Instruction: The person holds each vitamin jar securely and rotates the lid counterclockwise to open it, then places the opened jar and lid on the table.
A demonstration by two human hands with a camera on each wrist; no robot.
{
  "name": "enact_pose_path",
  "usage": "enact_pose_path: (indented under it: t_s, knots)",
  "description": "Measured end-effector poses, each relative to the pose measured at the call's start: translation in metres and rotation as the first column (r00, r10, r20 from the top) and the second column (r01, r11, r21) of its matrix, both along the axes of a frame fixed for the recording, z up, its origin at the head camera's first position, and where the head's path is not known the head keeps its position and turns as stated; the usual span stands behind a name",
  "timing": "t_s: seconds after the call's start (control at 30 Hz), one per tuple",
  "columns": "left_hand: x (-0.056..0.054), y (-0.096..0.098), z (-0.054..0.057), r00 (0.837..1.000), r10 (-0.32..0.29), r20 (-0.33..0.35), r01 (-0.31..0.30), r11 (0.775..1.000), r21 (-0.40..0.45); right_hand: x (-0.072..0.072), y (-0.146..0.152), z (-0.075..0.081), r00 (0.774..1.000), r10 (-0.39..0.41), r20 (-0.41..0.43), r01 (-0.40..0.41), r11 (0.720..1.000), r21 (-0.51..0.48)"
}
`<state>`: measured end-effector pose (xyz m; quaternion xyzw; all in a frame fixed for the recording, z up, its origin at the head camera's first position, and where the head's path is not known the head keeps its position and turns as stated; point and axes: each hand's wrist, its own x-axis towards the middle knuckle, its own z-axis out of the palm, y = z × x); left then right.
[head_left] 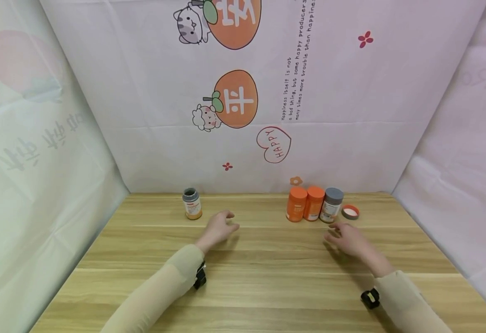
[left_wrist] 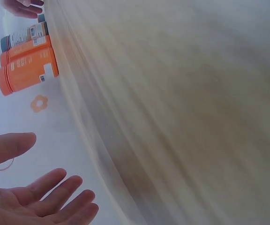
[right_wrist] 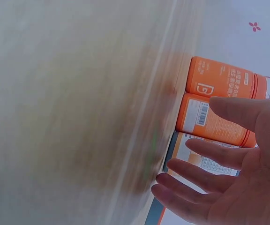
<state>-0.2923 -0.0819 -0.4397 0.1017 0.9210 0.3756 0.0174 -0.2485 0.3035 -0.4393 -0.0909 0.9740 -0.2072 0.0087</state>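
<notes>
My left hand hovers over the wooden table, right of an uncapped grey-necked bottle with a white and yellow label. Its fingers are spread and relaxed in the left wrist view, holding nothing. My right hand is in front of a grey-lidded bottle, fingers loosely extended and nothing held. Left of that bottle stand two orange bottles, the outer one and the middle one, side by side. A loose grey cap lies at the right with its white and red inside facing up.
A white printed cloth hangs behind the table's back edge, close behind the bottles. More white cloth closes off the left side and the right side. The table has a light wood grain.
</notes>
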Motion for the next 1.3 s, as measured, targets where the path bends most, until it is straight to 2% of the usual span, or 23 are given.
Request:
enact_pose_path:
  t_s: [0.23, 0.77, 1.1, 1.3]
  knots:
    - [-0.003, 0.016, 0.002, 1.0, -0.012, 0.002, 0.012, 1.0, 0.008, 0.0, -0.008, 0.001, 1.0, 0.025, -0.018, -0.025, 0.999, -0.022]
    - [-0.017, 0.052, -0.001, 0.999, -0.051, 0.007, 0.051, 0.998, 0.025, 0.0, -0.015, 0.002, 1.0, 0.021, -0.007, -0.021, 0.999, -0.046]
    - [-0.025, 0.072, -0.002, 0.999, -0.045, 0.02, 0.044, 0.997, 0.062, 0.0, -0.016, 0.001, 1.0, 0.017, 0.004, -0.017, 0.997, -0.071]
    - [-0.03, 0.084, -0.004, 0.999, -0.036, 0.039, 0.034, 0.998, 0.052, -0.001, -0.017, 0.0, 1.0, 0.019, -0.002, -0.019, 0.997, -0.071]
